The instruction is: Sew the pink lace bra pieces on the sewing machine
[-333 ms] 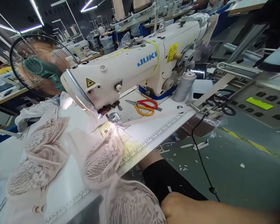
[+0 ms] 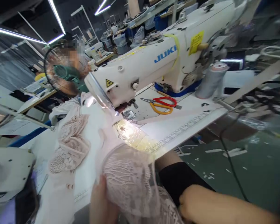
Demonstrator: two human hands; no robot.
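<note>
A pale pink lace bra [image 2: 130, 177] hangs over the front edge of the sewing table, one cup turned toward me. My left hand [image 2: 101, 199] grips its left side, the thumb on the front of the lace and the other fingers mostly hidden. At the bra's lower right, my right hand [image 2: 189, 199] is closed against the fabric edge; its fingertips are out of sight. Beyond the bra stands a white JUKI sewing machine [image 2: 154, 62], its lamp lighting the shiny yellowish plate area [image 2: 130, 132] near the needle.
More pink lace pieces [image 2: 70, 149] lie in a row on the table's left. Red- and yellow-handled scissors [image 2: 162, 104] rest beside the machine, near a grey thread cone [image 2: 211, 81]. A fan [image 2: 65, 71] stands behind. White scraps [image 2: 234, 152] litter the floor.
The bra has come away from the needle area toward me, and its cup is turned up. My left hand has come into view on it. The whole view has swung left.
</note>
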